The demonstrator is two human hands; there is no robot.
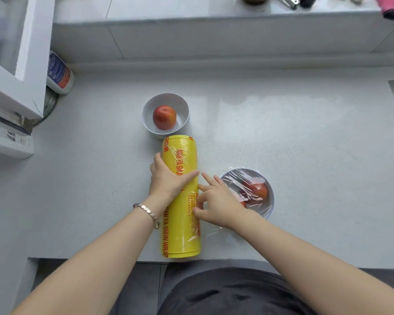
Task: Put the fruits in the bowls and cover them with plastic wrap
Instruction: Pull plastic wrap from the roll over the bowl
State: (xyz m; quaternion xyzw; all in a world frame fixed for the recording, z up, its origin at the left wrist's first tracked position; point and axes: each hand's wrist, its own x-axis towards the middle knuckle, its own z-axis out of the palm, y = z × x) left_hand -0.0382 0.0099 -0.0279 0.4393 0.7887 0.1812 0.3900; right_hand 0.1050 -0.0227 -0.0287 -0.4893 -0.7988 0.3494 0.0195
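Forearms [114, 246] reaching from near edge to yellow wrap roll [182, 235] lying flat, left hand [168, 178] pressing it with straight closed fingers, right hand [216, 201] with spread fingertips at film edge, pinch unclear; near-right bowl [268, 212] wrapped, far bowl [180, 103] with apple [164, 117] probably next, needing film pulled free.

Bright, even, diffuse light. Soft, faint shadows under the left hand [168, 178] and right hand [216, 201]. Pale glare patch on the countertop [282, 105] well beyond the right hand; glints on the plastic wrap [243, 178] just right of it. Wide-angle bowing and slight blur toward the edges.
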